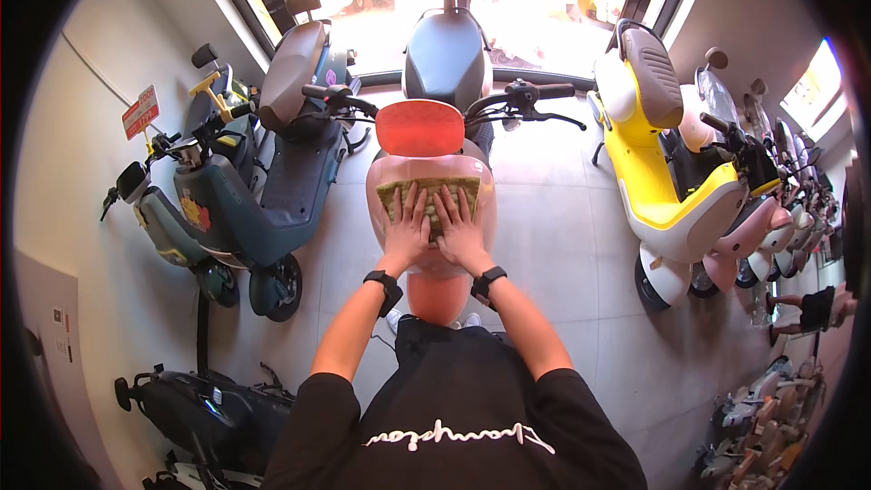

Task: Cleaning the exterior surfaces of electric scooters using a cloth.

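A pink electric scooter (486,211) stands facing me, its front panel within reach. Across that panel lies a greenish-yellow cloth (429,199). My left hand (407,228) rests flat on the cloth's left half, fingers spread. Beside it, my right hand (461,228) presses the right half the same way, the two thumbs close together. Neither hand has its fingers curled around the cloth. Above them is a translucent red windshield-like panel (420,128) between the handlebars. The pink front fender (438,296) shows between my forearms.
Blue-green scooters (289,170) line the left wall, one bearing a red price tag (141,113). At right, a yellow-and-white scooter (646,177) heads a row of several others. A black scooter (224,415) is at lower left. A person (816,308) is at far right.
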Motion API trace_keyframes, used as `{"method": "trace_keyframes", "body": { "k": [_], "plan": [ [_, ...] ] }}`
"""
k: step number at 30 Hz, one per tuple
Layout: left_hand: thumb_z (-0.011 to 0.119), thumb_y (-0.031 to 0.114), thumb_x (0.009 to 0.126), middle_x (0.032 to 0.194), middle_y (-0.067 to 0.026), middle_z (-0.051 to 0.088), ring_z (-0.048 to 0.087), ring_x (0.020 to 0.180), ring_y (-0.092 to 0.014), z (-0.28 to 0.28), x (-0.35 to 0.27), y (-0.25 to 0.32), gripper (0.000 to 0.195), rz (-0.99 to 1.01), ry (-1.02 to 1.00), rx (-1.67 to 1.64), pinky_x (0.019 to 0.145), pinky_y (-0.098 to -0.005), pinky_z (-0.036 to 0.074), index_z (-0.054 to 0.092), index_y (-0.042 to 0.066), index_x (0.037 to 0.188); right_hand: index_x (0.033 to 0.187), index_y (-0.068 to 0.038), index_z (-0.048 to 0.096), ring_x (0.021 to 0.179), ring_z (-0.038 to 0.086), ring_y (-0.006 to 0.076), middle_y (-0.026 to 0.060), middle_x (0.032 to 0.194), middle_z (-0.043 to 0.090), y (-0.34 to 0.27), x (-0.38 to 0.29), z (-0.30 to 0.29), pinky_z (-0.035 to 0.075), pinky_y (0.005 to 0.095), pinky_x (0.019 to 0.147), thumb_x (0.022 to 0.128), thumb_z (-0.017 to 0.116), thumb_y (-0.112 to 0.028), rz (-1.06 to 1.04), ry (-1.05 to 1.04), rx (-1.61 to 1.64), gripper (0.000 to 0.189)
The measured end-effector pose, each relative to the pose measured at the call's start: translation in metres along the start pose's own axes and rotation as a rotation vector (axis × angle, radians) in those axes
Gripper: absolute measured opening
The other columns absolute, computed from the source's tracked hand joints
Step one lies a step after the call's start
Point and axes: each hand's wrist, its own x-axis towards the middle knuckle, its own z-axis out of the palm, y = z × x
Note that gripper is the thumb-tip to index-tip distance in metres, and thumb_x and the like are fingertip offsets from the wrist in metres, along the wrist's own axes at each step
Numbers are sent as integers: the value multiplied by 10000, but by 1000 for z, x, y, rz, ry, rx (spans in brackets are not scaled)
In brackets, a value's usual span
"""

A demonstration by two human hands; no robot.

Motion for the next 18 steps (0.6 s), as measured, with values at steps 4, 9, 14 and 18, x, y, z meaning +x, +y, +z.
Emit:
{"method": "trace_keyframes", "body": {
  "k": [4,9,14,18],
  "plan": [
    [501,230,951,1633,-109,204,127,1502,-432,3,-8,3,650,33,69,61,1207,-614,102,276,168,1558,1600,-210,194,1536,86,339,32,1676,109,-6,-8,-1,0,647,1194,853,574,-318,-37,84,3,845],
    [541,273,904,1642,-34,220,161,1511,-370,6,-9,5,688,12,114,15,1181,-647,120,315,206,1550,1580,-209,248,1516,163,354,43,1654,182,-5,-9,0,86,607,1214,860,586,-240,-40,175,-37,796],
    [654,285,852,1648,-51,218,154,1515,-382,-21,-14,28,795,27,-70,25,1163,-691,112,311,195,1563,1510,-196,385,1443,329,347,46,1571,351,17,-21,-20,282,491,1194,853,604,-142,-151,268,74,695],
    [658,412,869,1628,15,286,195,1518,-307,-3,-20,36,735,182,4,166,1179,-677,86,392,231,1530,1513,-180,401,1424,372,334,51,1578,363,26,-46,-21,315,447,1182,834,595,-54,-72,236,176,717]
  ]
}}
